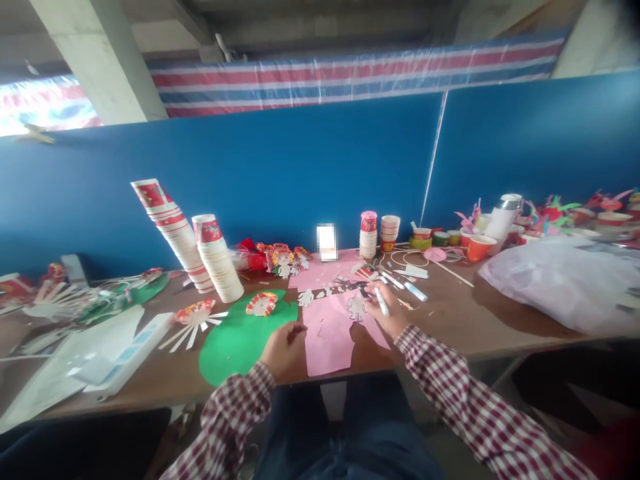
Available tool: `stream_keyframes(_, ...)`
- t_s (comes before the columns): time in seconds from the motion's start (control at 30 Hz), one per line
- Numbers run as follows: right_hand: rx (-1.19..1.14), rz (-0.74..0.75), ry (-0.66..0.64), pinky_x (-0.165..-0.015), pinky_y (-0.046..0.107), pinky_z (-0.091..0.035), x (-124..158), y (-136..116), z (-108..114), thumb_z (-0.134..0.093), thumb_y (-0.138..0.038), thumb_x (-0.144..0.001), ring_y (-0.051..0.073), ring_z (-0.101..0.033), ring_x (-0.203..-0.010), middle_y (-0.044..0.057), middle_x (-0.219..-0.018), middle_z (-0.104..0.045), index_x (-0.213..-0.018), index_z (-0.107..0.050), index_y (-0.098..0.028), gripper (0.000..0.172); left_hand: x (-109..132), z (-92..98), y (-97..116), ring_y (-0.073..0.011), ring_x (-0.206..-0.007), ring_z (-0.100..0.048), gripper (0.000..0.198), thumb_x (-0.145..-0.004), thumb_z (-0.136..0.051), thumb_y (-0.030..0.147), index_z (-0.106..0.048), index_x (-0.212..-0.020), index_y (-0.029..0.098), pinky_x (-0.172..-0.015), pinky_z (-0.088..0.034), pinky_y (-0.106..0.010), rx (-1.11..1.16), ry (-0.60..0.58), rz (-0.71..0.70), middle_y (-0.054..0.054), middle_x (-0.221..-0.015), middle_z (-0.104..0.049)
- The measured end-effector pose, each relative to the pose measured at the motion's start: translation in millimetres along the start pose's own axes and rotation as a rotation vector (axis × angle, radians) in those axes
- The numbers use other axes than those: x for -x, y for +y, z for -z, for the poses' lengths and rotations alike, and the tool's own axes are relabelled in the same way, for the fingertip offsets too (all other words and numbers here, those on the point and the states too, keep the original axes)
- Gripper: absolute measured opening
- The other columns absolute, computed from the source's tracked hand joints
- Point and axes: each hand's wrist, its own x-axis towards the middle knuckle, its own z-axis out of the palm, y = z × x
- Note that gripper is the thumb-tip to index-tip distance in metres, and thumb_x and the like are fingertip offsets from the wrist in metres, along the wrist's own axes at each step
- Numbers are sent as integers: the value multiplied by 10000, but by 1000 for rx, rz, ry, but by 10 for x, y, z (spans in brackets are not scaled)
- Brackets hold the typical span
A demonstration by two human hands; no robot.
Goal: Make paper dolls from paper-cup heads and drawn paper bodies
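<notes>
My right hand (389, 313) is closed around a white marker pen (382, 301), over the right part of the pink paper (327, 353). Just left of its fingertips lies a white paper cutout of a figure (357, 305) with a dark outline. My left hand (283, 343) rests by the left edge of the pink paper, fingers curled together; what they hold, if anything, cannot be made out. Beyond the left hand, a green paper sheet (235, 340) carries a red and yellow trimmed ring-shaped piece (262, 304). Small white paper cutouts (306, 297) lie at the pink paper's far edge.
Two tall leaning stacks of paper cups (219, 267) stand at left, near a white tray-like box (130, 353). Several markers (415, 291) lie right of centre. Shorter cup stacks (368, 237), a white bottle (504, 220) and a plastic bag (555, 287) are farther right. A blue partition (300, 173) rises behind.
</notes>
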Motion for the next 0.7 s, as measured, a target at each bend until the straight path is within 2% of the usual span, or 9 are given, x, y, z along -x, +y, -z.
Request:
stream_keyframes(0.07,-4,-9,6,-752,370,-553,75,13,105,-585,-208,-721,178,-648,-799,96,-1092,-596,-1040,-484,-204,334,233,-86,-34,-241,-876,-606,205,-781,-566,340,-635,-895,184,-858,-466,-401,-82,-5,-58,-74,-890,-651)
stream_keyframes(0.13,-10,-7,-1,-756,376,-556,163,5,163,-594,-219,-725,177,-651,-791,94,-1080,-600,-1039,-486,-204,332,432,-200,-52,-259,-978,-581,257,-749,-610,360,-649,-965,226,-928,-434,-408,-139,-38,-130,-69,-991,-646)
stream_keyframes(0.2,-17,4,-12,-759,385,-558,246,-33,194,-601,-223,-725,180,-652,-793,92,-1076,-601,-1033,-493,-202,328,564,-303,-51,-275,-1106,-525,334,-732,-633,351,-638,-1053,259,-1012,-374,-418,-209,-70,-195,-65,-1142,-614)
stream_keyframes(0.27,-24,21,-21,-759,389,-560,315,-96,218,-604,-219,-722,185,-651,-803,95,-1086,-597,-1032,-501,-199,327,622,-369,-33,-279,-1140,-501,386,-773,-592,354,-593,-1150,274,-1024,-358,-438,-391,-127,-268,-62,-1219,-578)
stream_keyframes(0.33,-30,39,-31,-760,390,-561,368,-168,249,-602,-213,-723,186,-651,-809,97,-1097,-592,-1039,-505,-196,331,616,-399,-2,-280,-1142,-492,410,-806,-556,358,-552,-1207,270,-1016,-360,-450,-543,-170,-294,-68,-1243,-558)
stream_keyframes(0.43,-28,43,-58,-771,390,-559,425,-263,303,-581,-206,-744,182,-650,-818,91,-1095,-590,-1055,-499,-200,321,525,-412,55,-283,-1137,-481,406,-810,-553,366,-551,-1197,244,-1018,-345,-453,-600,-187,-274,-81,-1232,-554)
stream_keyframes(0.57,-37,34,-110,-757,369,-566,460,-347,341,-569,-203,-767,189,-645,-876,92,-1104,-576,-1087,-478,-202,332,350,-431,103,-298,-1125,-487,341,-795,-566,360,-598,-1110,232,-1035,-308,-483,-539,-170,-270,-87,-1188,-579)
stream_keyframes(0.7,-37,74,-134,-755,352,-571,493,-473,320,-575,-197,-772,184,-645,-881,86,-1084,-574,-1086,-484,-201,327,237,-435,131,-311,-1161,-470,326,-759,-599,325,-621,-1069,227,-1045,-296,-498,-379,-122,-258,-98,-1229,-560)
